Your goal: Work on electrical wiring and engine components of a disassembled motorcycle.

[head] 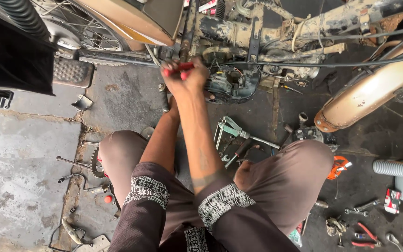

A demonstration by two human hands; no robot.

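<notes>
Upper centre, both hands, right hand [193,77] over left hand [176,79], clench the red-handled tool [177,68]; stiff, light, likely greasy, best gripped mid-handle.

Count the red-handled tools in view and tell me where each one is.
2. One red-handled tool is gripped in the hands at the motorcycle engine. Red-handled pliers lie on the floor at lower right. Others may be hidden under the legs.

Both arms stretch forward between the raised knees, forearms nearly side by side. The right hand [188,78] sits on top, fingers curled closed in a fist-like grip. The left hand [172,106] lies beneath it, mostly hidden, its grip unclear.
</notes>
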